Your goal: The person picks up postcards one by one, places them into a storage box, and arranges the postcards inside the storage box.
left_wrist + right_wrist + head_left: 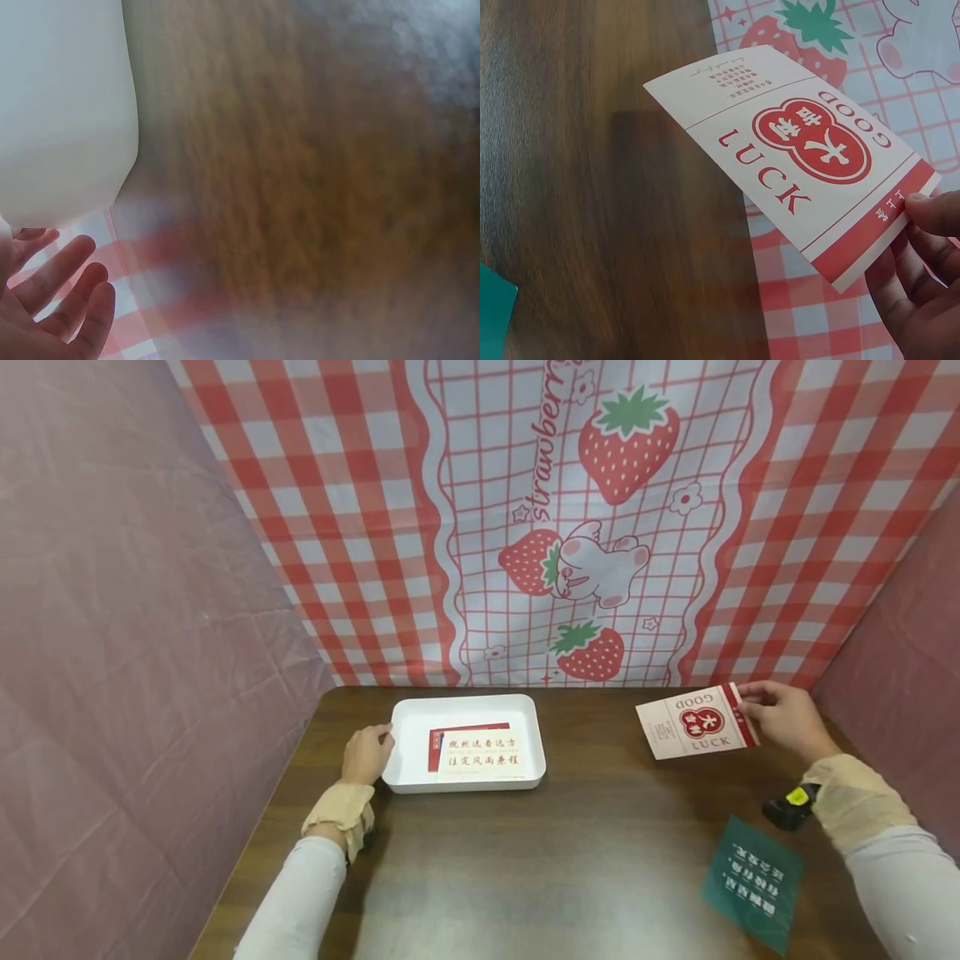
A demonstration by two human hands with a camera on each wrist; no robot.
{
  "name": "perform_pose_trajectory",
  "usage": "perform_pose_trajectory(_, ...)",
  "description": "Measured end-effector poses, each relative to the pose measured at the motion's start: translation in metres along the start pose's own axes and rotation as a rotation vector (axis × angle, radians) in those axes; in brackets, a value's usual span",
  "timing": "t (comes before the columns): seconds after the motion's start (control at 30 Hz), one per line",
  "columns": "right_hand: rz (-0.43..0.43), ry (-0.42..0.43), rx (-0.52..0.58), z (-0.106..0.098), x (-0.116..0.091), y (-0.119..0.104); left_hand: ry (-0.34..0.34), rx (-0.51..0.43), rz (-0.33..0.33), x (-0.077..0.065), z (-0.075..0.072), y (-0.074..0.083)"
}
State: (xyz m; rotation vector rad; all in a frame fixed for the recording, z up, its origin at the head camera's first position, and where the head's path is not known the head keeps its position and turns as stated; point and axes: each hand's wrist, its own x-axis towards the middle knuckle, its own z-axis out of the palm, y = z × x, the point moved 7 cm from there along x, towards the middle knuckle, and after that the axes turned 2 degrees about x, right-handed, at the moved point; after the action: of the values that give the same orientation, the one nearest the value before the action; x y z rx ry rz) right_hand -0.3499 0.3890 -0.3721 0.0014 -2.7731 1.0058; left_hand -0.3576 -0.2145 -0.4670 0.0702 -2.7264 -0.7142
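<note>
With thumb and fingers, my right hand [787, 718] pinches a white and red card [693, 725] by its red-banded edge. The right wrist view shows the card [780, 150] tilted above the table, printed "GOOD LUCK" with a red emblem. My left hand [367, 753] holds the left rim of a white tray [405, 718]; the left wrist view shows its other fingers [71, 266] loosely bent below the rim. Inside the tray lies a cream card [480, 758] with red characters, partly covering a red card [435, 752].
A dark green card [753, 883] with pale writing lies on the brown wooden table [570, 860], near my right forearm. A red and white checked cloth with strawberries [630, 452] hangs behind the table. Pink fabric [150, 652] stands along the left side.
</note>
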Motion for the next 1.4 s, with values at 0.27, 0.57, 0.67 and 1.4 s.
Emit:
perform_pose_trajectory(0.27, -0.014, 0.000, 0.036, 0.004, 0.000, -0.012, -0.013, -0.003, -0.014, 0.000, 0.001, -0.001)
perform_pose_trajectory(0.57, 0.003, 0.006, 0.107, 0.016, 0.004, -0.019, 0.001, -0.007, -0.017, 0.000, 0.000, 0.001)
perform_pose_trajectory(0.67, -0.004, 0.003, 0.133, 0.020, 0.006, -0.021, 0.003, -0.006, -0.015, 0.000, 0.001, 0.000)
perform_pose_trajectory(1.4, 0.036, -0.062, 0.320, 0.054, 0.014, -0.043, 0.020, 0.008, 0.005, 0.002, 0.001, 0.002)
